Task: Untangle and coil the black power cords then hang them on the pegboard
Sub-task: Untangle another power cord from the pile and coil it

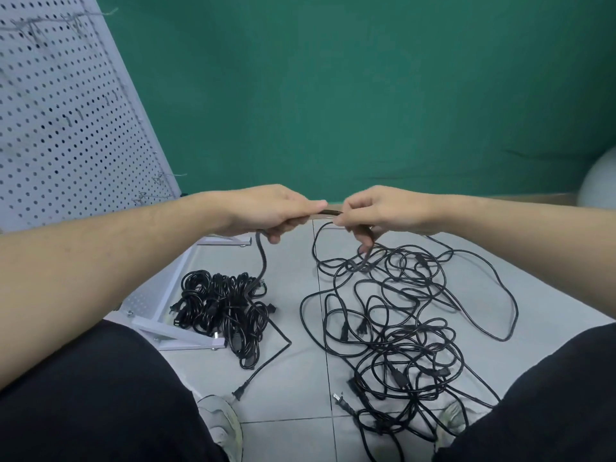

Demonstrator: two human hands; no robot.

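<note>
Gripping one black cord (262, 261), both hands (328, 213).

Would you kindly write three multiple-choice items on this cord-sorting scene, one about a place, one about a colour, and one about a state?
1. Where does the pegboard stand?
A. At the upper left, leaning
B. Flat on the floor at the right
C. Behind the person

2. What colour is the backdrop?
A. Red
B. Green
C. White

3. How are the hands engaged?
A. Both rest empty on the knees
B. Only one hand touches a cord
C. Both grip one stretch of black cord

Answers:
1 A: the perforated panel fills the upper left corner, slanted.
2 B: the cloth behind the hands is green.
3 C: the left hand and right hand hold the held cord between them, above the coiled bundle and the loose tangle on the tile floor.
</note>
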